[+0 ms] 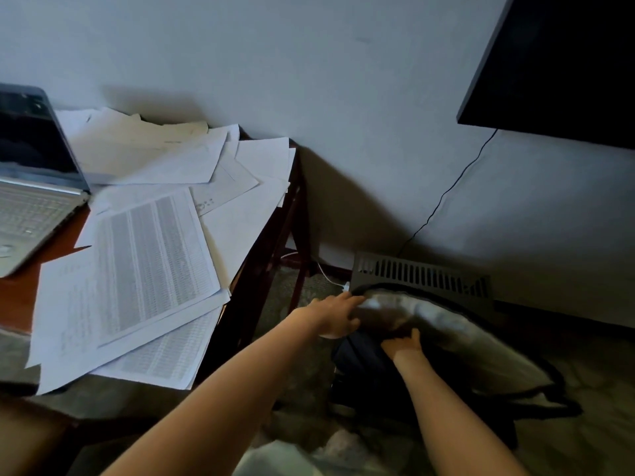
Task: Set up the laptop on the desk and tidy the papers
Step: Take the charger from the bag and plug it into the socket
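Two bare forearms reach down to one open dark bag on the floor. The left hand has its grip closed on the bag's rim. The right hand reaches inside and its grip is hidden, so its state cannot be told. One laptop stands open at the left of the table. The papers, roughly a dozen overlapping sheets with no exact count possible, cover the table's right end. Judgement: laptop placed; tidying not yet begun.
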`<state>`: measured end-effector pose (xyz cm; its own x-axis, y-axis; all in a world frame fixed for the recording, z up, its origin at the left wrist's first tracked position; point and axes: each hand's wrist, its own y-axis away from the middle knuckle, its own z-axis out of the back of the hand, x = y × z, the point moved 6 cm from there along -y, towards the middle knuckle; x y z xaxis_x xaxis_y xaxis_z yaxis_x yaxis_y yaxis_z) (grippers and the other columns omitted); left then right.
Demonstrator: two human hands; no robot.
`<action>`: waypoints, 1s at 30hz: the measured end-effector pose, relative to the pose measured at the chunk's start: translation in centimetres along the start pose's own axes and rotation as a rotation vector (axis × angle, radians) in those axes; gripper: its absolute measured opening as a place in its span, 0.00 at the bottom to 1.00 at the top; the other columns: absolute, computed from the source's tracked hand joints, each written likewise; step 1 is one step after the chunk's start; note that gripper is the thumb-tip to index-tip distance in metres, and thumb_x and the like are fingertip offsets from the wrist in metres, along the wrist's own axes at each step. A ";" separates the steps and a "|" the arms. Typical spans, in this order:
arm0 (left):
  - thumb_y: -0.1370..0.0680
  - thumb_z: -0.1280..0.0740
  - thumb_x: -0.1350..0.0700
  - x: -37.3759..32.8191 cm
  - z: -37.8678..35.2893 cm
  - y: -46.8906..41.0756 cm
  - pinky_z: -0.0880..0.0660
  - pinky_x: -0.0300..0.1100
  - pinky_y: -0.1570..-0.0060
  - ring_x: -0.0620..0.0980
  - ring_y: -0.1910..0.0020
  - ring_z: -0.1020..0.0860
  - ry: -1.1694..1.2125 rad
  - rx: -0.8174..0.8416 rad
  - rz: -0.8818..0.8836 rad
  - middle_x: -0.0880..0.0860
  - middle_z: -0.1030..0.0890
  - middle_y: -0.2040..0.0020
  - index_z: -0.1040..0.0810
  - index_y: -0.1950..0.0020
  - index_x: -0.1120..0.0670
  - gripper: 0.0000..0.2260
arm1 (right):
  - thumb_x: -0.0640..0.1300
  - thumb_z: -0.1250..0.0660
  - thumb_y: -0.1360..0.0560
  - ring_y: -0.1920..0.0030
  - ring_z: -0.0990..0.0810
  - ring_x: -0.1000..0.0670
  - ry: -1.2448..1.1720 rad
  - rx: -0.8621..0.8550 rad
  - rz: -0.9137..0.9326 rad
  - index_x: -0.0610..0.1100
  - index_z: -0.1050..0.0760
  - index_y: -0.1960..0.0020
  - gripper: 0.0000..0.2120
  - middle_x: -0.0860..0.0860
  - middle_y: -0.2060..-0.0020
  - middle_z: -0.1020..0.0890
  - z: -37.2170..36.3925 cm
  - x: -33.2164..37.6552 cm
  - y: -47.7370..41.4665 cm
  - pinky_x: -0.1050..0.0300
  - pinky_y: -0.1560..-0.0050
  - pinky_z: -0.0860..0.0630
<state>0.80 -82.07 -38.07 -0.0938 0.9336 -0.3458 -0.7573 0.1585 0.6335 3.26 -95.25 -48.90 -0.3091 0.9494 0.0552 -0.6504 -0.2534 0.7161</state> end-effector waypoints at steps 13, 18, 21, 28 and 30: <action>0.19 0.42 0.50 -1.6 0.5 0.3 0.37 0.56 0.31 0.59 0.28 0.39 -0.075 0.026 -0.018 0.55 0.49 0.23 0.44 0.24 0.52 0.25 | 0.50 0.41 0.22 0.37 0.27 0.45 -0.226 -0.446 -0.173 0.49 0.21 0.43 0.13 0.47 0.41 0.21 10.8 -6.0 7.8 0.53 0.37 0.37; 0.19 0.50 0.40 -2.8 0.9 -0.4 0.39 0.53 0.32 0.59 0.30 0.35 -0.049 0.032 0.028 0.58 0.36 0.27 0.32 0.29 0.55 0.27 | 0.43 0.36 0.27 0.58 0.23 0.41 -0.550 -0.665 -0.151 0.43 0.31 0.71 0.14 0.39 0.66 0.23 15.0 -7.7 10.0 0.55 0.60 0.31; 0.20 0.48 0.39 -3.1 0.8 -1.2 0.38 0.51 0.34 0.59 0.33 0.32 -0.067 0.014 0.074 0.60 0.29 0.32 0.28 0.34 0.60 0.28 | 0.39 0.36 0.30 0.67 0.34 0.45 -0.589 -0.808 -0.101 0.43 0.44 0.75 0.21 0.44 0.75 0.39 18.0 -6.9 12.0 0.57 0.72 0.41; 0.30 0.29 0.42 -4.6 1.5 -1.0 0.47 0.53 0.29 0.62 0.26 0.45 -0.085 -0.023 0.031 0.58 0.41 0.25 0.53 0.23 0.53 0.45 | 0.37 0.35 0.31 0.77 0.48 0.53 -0.838 -1.145 0.120 0.47 0.47 0.77 0.24 0.51 0.79 0.47 24.5 -4.0 16.8 0.58 0.73 0.51; 0.33 0.27 0.42 -4.7 1.4 -1.3 0.48 0.57 0.29 0.62 0.26 0.47 0.057 -0.040 0.014 0.56 0.43 0.24 0.60 0.23 0.48 0.51 | 0.33 0.34 0.31 0.79 0.47 0.54 -1.026 -1.129 0.183 0.46 0.45 0.77 0.25 0.54 0.81 0.47 26.0 -4.3 17.0 0.60 0.74 0.50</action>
<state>3.14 -86.18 -36.31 -0.1402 0.9155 -0.3771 -0.7807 0.1321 0.6108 11.53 -98.78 -18.89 -0.1530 0.4857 0.8606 -0.9748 0.0686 -0.2121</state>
